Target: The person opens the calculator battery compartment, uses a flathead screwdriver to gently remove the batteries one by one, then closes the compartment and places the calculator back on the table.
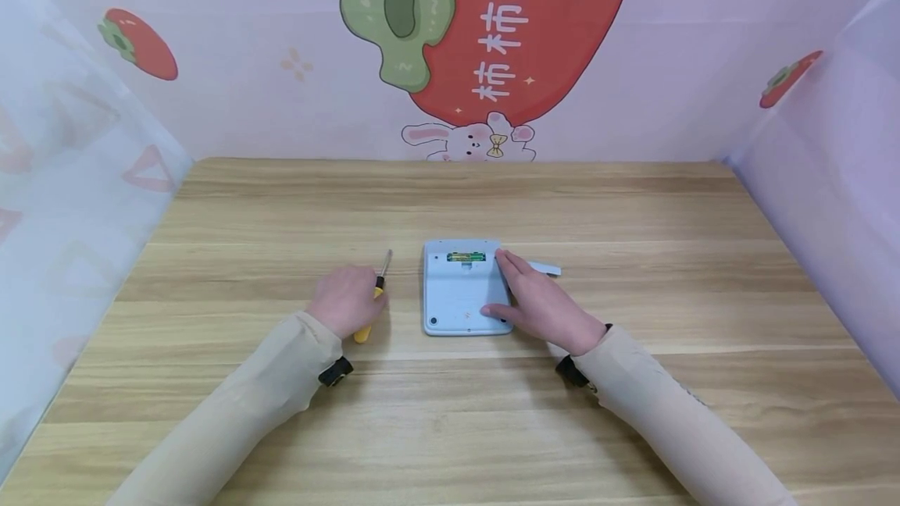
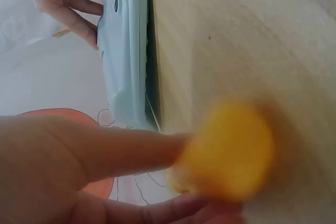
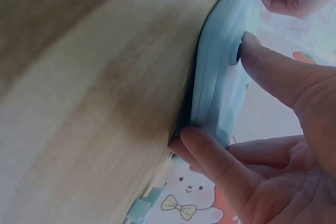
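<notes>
A light blue calculator [image 1: 457,295] lies face down, its battery compartment uncovered and a green-and-gold battery [image 1: 466,257] inside. My right hand [image 1: 541,303] holds the calculator at its right side. The thumb [image 3: 268,66] presses on the back near a dark round foot, while the fingers [image 3: 215,156] touch the edge. To the left of the calculator, my left hand [image 1: 347,301] grips a screwdriver [image 1: 362,333] by its yellow handle. Its metal shaft points away from me, apart from the calculator. In the left wrist view the yellow handle [image 2: 231,150] is blurred and close to the camera.
A light blue battery cover [image 1: 545,268] lies on the wooden table [image 1: 450,428], just right of the calculator and partly behind my right hand. A printed backdrop [image 1: 267,100] with red fruit and a rabbit rises along the table's far edge and sides.
</notes>
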Demonstrator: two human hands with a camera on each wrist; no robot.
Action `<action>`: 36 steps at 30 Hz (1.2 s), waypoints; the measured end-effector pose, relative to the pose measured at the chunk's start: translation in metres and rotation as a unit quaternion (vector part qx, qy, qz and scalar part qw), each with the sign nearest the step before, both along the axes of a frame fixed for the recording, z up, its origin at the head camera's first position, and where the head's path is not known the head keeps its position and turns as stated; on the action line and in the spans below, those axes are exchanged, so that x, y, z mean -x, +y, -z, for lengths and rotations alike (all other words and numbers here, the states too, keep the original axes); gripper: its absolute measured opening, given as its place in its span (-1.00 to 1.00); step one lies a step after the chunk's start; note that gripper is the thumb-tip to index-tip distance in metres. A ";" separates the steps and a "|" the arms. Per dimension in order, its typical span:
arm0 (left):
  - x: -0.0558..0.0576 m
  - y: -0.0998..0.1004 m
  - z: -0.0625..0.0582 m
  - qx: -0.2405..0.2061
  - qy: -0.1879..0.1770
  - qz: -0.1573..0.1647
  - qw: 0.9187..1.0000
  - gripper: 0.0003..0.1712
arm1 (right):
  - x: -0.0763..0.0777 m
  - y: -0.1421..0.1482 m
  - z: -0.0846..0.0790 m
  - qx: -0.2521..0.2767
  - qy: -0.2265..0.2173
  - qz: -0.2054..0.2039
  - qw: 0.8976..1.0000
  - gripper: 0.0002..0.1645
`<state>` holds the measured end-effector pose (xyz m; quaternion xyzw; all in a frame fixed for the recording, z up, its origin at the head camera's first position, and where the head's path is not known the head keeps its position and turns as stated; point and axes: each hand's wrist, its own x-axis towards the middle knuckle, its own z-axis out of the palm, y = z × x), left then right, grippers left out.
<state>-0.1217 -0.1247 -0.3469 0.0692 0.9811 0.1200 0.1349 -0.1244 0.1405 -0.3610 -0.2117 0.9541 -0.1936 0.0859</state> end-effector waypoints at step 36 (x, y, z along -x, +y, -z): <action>0.009 0.006 -0.005 -0.081 0.138 0.041 0.986 -0.78 | 0.002 -0.001 0.000 -0.006 -0.002 0.005 1.000 0.04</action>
